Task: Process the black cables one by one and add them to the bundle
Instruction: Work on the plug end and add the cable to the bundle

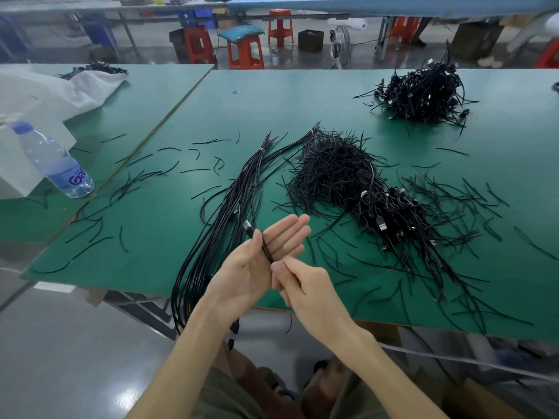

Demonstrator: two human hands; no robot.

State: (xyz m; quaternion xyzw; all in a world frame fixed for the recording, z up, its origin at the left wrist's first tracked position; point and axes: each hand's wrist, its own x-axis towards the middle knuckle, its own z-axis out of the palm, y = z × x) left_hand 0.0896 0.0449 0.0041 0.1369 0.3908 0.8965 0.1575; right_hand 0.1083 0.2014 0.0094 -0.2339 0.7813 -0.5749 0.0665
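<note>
A black cable (266,247) with a USB plug at its top end lies across the palm of my left hand (260,264), the thumb pressing it and the fingers straight. My right hand (302,285) pinches the same cable just below, thumb and fingers curled round it. To the left lies the bundle (239,195) of long black cables, tied near its far end and hanging over the table's front edge. A heap of coiled USB cables (390,213) sits to the right of my hands.
A pile of black tie pieces (332,167) lies mid-table, with loose bits scattered around. Another cable heap (423,92) is at the far right. A water bottle (54,161) and white bags (45,89) are on the left table. The green table (181,252) ends just before me.
</note>
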